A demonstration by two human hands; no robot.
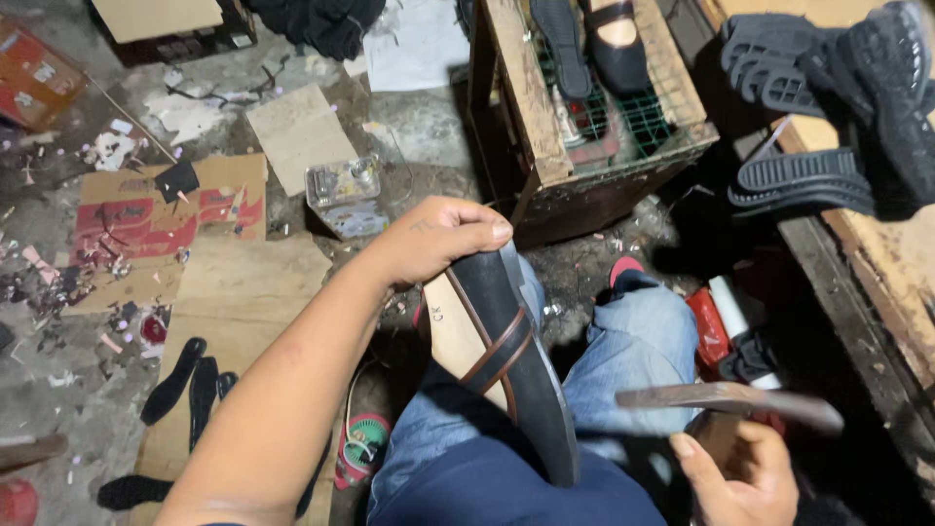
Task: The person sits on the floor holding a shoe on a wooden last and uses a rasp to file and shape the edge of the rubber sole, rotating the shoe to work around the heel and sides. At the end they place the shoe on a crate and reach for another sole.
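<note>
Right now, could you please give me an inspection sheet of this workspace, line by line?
Surface: dirty concrete floor with flattened cardboard sheets.
Job's things: black sandal with brown crossed straps, propped on the person's lap; a tool with a flat metal blade, motion-blurred.
Clutter: black insoles, paper scraps, a clear plastic box, a round tin.
Grippers: left hand grips the sandal's upper end; right hand holds the tool.
Cables: a thin white cord by the tin, unclear.
Surroundings: wooden crate with green mesh holding shoes; black soles on a wooden bench.
</note>
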